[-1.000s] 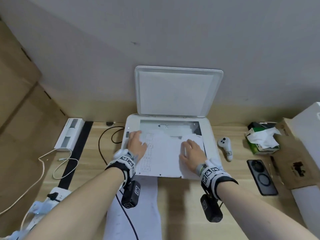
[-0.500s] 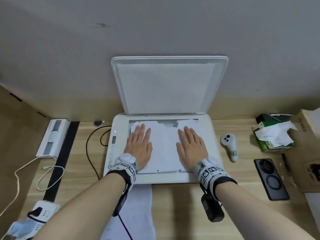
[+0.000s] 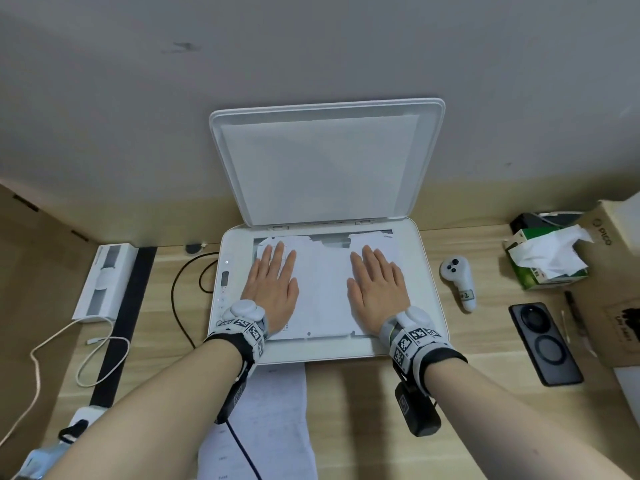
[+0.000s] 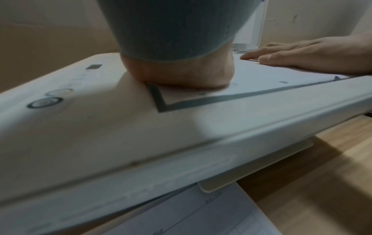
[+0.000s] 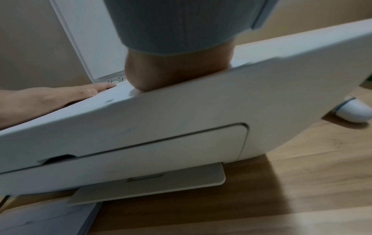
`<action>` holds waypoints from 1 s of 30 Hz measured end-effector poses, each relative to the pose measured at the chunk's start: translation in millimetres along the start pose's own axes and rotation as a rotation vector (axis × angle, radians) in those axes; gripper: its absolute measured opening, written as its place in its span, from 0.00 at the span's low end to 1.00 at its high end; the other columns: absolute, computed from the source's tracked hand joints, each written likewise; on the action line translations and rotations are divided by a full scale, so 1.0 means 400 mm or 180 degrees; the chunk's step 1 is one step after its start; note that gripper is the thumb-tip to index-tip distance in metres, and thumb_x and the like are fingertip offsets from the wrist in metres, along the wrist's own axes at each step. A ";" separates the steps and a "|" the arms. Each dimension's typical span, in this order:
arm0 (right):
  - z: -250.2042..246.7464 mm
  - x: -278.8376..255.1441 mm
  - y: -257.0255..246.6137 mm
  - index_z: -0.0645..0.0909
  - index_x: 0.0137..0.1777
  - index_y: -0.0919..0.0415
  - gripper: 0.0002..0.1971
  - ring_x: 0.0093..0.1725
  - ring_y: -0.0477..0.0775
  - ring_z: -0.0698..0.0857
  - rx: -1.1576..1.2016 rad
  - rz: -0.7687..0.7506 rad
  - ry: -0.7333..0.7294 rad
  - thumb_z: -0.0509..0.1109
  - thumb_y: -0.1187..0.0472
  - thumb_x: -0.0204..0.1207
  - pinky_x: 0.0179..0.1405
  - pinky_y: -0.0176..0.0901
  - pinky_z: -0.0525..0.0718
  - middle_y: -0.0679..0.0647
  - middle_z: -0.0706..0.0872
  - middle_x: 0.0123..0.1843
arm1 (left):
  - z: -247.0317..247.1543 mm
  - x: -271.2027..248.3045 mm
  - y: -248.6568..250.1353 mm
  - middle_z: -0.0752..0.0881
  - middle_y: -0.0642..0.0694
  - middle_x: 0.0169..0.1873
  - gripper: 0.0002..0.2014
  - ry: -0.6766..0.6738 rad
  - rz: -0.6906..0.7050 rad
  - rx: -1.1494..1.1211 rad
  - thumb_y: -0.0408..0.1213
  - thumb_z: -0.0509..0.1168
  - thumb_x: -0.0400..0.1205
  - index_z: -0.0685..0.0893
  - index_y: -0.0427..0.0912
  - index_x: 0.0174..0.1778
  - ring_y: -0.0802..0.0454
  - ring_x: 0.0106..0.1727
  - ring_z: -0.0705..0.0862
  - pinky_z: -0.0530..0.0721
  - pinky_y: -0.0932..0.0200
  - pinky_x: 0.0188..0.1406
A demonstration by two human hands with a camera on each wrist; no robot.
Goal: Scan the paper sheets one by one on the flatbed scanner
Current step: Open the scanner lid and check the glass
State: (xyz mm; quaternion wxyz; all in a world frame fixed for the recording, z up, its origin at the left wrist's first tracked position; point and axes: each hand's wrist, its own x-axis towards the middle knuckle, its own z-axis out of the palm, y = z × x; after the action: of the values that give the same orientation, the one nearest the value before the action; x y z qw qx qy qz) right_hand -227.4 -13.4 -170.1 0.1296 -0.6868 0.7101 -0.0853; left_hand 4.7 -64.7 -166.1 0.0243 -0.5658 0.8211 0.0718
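Observation:
A white flatbed scanner (image 3: 426, 292) sits on the wooden desk with its lid (image 3: 325, 161) raised against the wall. A white paper sheet (image 3: 323, 292) with a torn far edge lies on the glass. My left hand (image 3: 273, 282) presses flat on the sheet's left part, fingers straight. My right hand (image 3: 377, 282) presses flat on its right part. In the left wrist view the heel of my left hand (image 4: 181, 74) rests at the glass's near left corner, and the right hand (image 4: 314, 55) lies flat beyond it. More paper sheets (image 3: 266, 424) lie on the desk in front of the scanner.
A white controller (image 3: 459, 282), a black phone (image 3: 545, 344), a tissue box (image 3: 543, 258) and a cardboard box (image 3: 613, 289) stand to the right. A black cable (image 3: 180, 289), a white cable (image 3: 86, 348) and a white device (image 3: 105, 278) lie to the left.
Both hands slid forward over the sheet and flattened out on it, pushing it up the glass. Since half a second ago they have barely moved.

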 end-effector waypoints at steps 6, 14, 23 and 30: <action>-0.002 0.006 0.004 0.49 0.88 0.48 0.30 0.88 0.55 0.46 -0.0034 -0.0082 -0.0079 0.41 0.44 0.87 0.86 0.57 0.46 0.51 0.48 0.90 | 0.001 -0.006 0.002 0.42 0.46 0.87 0.33 -0.0035 -0.0116 -0.0058 0.52 0.32 0.84 0.47 0.48 0.87 0.44 0.87 0.42 0.46 0.45 0.86; -0.002 0.009 -0.001 0.51 0.88 0.49 0.29 0.88 0.55 0.47 -0.0067 -0.0054 -0.0045 0.43 0.45 0.87 0.86 0.57 0.48 0.51 0.50 0.90 | -0.002 -0.004 0.002 0.41 0.45 0.87 0.33 -0.0082 -0.0158 0.0023 0.51 0.31 0.83 0.46 0.48 0.87 0.44 0.87 0.40 0.46 0.45 0.86; -0.001 0.013 -0.004 0.50 0.88 0.49 0.29 0.88 0.55 0.47 -0.0093 -0.0050 -0.0057 0.43 0.45 0.87 0.86 0.57 0.48 0.52 0.50 0.90 | -0.009 0.003 0.010 0.44 0.46 0.87 0.36 -0.0087 -0.0266 0.0000 0.50 0.31 0.80 0.51 0.48 0.87 0.44 0.87 0.42 0.47 0.45 0.85; -0.007 0.015 -0.008 0.50 0.88 0.50 0.29 0.88 0.55 0.47 -0.0093 -0.0073 -0.0057 0.43 0.46 0.87 0.86 0.57 0.48 0.52 0.49 0.90 | -0.010 0.007 0.011 0.44 0.44 0.87 0.34 -0.0111 -0.0281 0.0089 0.46 0.36 0.81 0.51 0.47 0.87 0.42 0.87 0.43 0.48 0.43 0.85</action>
State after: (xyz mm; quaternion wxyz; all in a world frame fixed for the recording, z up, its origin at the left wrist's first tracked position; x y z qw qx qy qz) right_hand -225.1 -19.5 -167.0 0.1249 -0.6975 0.7021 -0.0703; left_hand -0.4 -66.3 -161.9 0.0497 -0.5997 0.7957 0.0692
